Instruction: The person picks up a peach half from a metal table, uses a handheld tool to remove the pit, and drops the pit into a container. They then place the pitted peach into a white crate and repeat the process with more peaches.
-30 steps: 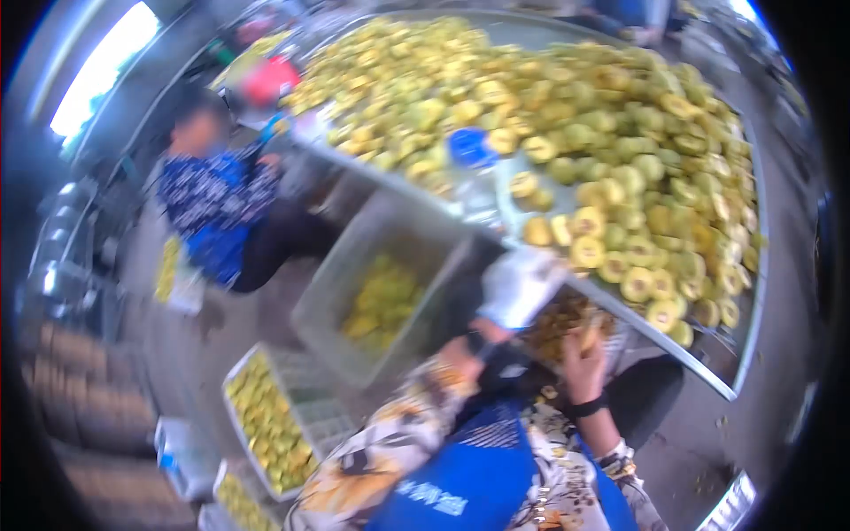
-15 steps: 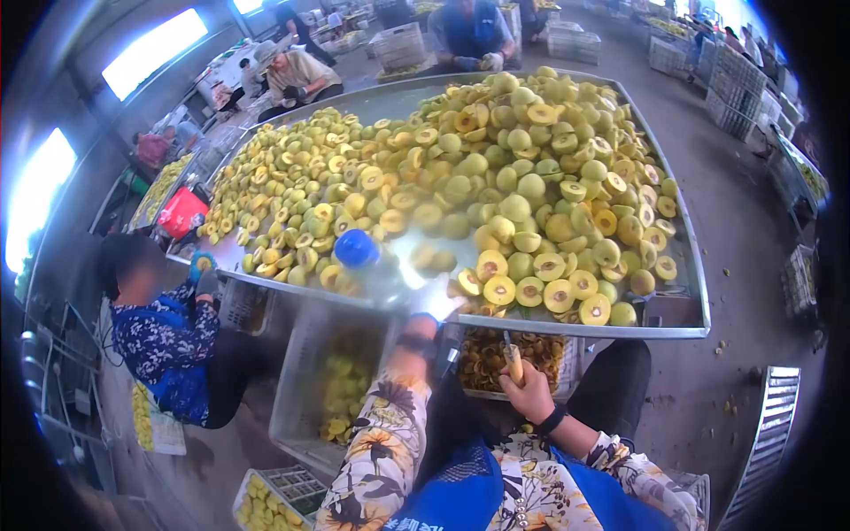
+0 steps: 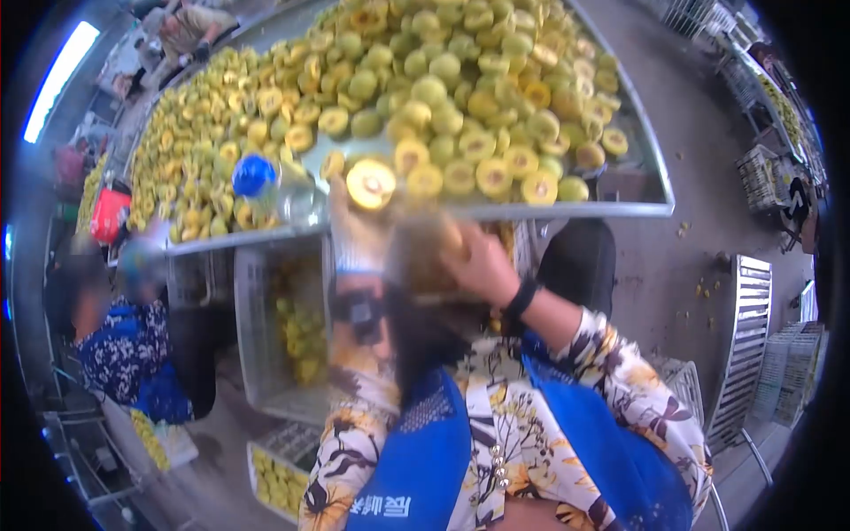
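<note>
My left hand (image 3: 361,232), in a pale glove and blurred, is closed on a peach half (image 3: 370,184) at the table's near edge. The cut face of the fruit points up toward me and shows a brown centre. Close by on the right, my bare right hand (image 3: 485,265) is wrapped round a tool with a wooden handle (image 3: 452,237). Motion blur hides the tool's working end. Just beyond both hands lies a large heap of whole and halved yellow-green peaches (image 3: 429,93) on the metal table (image 3: 611,210).
A blue round object (image 3: 254,175) stands on the table at left. Below the edge is a grey crate (image 3: 251,341) with fruit pieces. A co-worker (image 3: 133,345) sits at left; another person (image 3: 190,31) is at the far side. A slatted metal rack (image 3: 742,341) stands at right.
My view has tipped down, so the table sits higher. My left hand has come back from the heap with a peach half. My right hand has moved up beside it with the tool.
</note>
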A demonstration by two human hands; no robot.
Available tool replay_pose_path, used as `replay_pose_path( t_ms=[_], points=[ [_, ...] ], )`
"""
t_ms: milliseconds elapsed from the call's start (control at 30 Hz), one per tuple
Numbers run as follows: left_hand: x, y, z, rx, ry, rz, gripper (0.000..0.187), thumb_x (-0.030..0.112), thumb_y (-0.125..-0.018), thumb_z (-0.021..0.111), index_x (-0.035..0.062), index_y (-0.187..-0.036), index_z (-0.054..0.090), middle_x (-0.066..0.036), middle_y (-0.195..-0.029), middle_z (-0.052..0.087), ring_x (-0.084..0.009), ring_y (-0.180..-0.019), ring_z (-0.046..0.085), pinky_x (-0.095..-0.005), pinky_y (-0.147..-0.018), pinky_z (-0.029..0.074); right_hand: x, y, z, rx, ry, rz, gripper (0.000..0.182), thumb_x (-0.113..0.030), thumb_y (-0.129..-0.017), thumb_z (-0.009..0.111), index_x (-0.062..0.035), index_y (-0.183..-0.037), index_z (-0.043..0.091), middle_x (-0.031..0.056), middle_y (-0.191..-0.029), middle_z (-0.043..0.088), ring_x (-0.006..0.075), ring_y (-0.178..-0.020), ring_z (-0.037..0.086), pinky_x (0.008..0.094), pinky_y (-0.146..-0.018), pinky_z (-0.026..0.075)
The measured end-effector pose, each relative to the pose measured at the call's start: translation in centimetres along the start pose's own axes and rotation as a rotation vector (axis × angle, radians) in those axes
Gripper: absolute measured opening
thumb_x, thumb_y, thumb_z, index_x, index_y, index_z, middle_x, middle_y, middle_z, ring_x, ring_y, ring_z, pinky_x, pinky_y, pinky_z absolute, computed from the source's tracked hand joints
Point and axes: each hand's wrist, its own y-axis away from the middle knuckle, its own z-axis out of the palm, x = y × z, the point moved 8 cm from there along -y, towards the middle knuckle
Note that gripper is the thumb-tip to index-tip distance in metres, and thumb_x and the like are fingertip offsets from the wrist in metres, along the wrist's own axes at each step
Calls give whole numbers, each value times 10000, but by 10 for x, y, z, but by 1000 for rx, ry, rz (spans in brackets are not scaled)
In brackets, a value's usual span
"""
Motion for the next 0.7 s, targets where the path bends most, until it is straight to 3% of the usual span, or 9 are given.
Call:
replay_pose_path(
  t_ms=[33, 67, 133, 233, 333, 433, 533, 633, 700],
  points=[
    [-8, 8, 2, 57, 29, -30, 593, 587, -805, 504, 81, -1113, 511, -97, -902, 604, -223, -750, 590, -267, -473, 419, -10, -5, -3, 40, 15, -106, 423, -198, -765, 628, -23, -1133, 516, 198, -700, 617, 318, -624, 628, 363, -564, 490],
    [-15, 11, 6, 100, 59, -50, 601, 595, -813, 483, 76, -1115, 505, -97, -897, 602, -220, -750, 586, -270, -474, 425, -18, -7, -5, -7, 101, -60, 412, -212, -764, 625, -27, -1115, 517, 207, -696, 608, 331, -634, 623, 374, -556, 483],
    [-22, 20, 2, 173, 15, 4, 566, 569, -839, 464, 62, -1086, 511, -95, -915, 591, -219, -811, 582, -318, -617, 468, -26, -8, -2, -82, 91, -84, 314, -221, -800, 597, -39, -1027, 479, 238, -713, 587, 419, -665, 565, 478, -583, 439],
    [-30, 25, 6, 127, -50, 61, 487, 500, -887, 432, 47, -1046, 517, -87, -948, 581, -209, -889, 561, -351, -777, 447, -24, -5, -2, -30, 216, -112, 395, -223, -757, 619, -43, -1085, 496, 214, -697, 601, 383, -669, 599, 437, -575, 468],
    [-36, 24, 10, 12, -143, 60, 458, 467, -904, 421, 42, -1052, 507, -93, -916, 585, -211, -831, 577, -345, -740, 461, -15, 3, -1, -26, 250, -110, 362, -209, -766, 599, -53, -1073, 487, 215, -694, 596, 408, -670, 580, 472, -583, 454],
    [-43, 25, 5, 3, -324, 41, 444, 450, -909, 425, 37, -1054, 501, -101, -864, 589, -219, -752, 589, -346, -701, 471, -7, 11, 0, -22, 247, -84, 327, -192, -768, 589, -49, -1040, 475, 216, -683, 589, 412, -659, 574, 481, -568, 444],
    [-54, 27, 10, 54, -298, -3, 429, 429, -918, 418, 28, -1047, 503, -110, -819, 588, -221, -692, 590, -335, -642, 483, -8, 15, -4, -21, 242, -98, 184, -137, -813, 537, -34, -926, 436, 214, -641, 565, 411, -615, 555, 491, -558, 427],
    [-52, 21, -3, 112, -438, 164, 426, 415, -924, 411, 20, -1057, 498, -114, -811, 585, -222, -701, 590, -320, -609, 490, -1, 16, -2, -88, 347, -9, 134, -91, -808, 490, -14, -902, 436, 210, -627, 562, 399, -608, 561, 485, -553, 430],
    [-45, 21, -6, 69, -837, 384, 422, 400, -927, 411, 14, -1075, 495, -120, -825, 588, -222, -705, 591, -311, -603, 492, -5, 19, -2, -118, 364, -22, 114, -66, -799, 461, -4, -892, 438, 210, -626, 564, 393, -603, 564, 482, -550, 433]
  ],
)
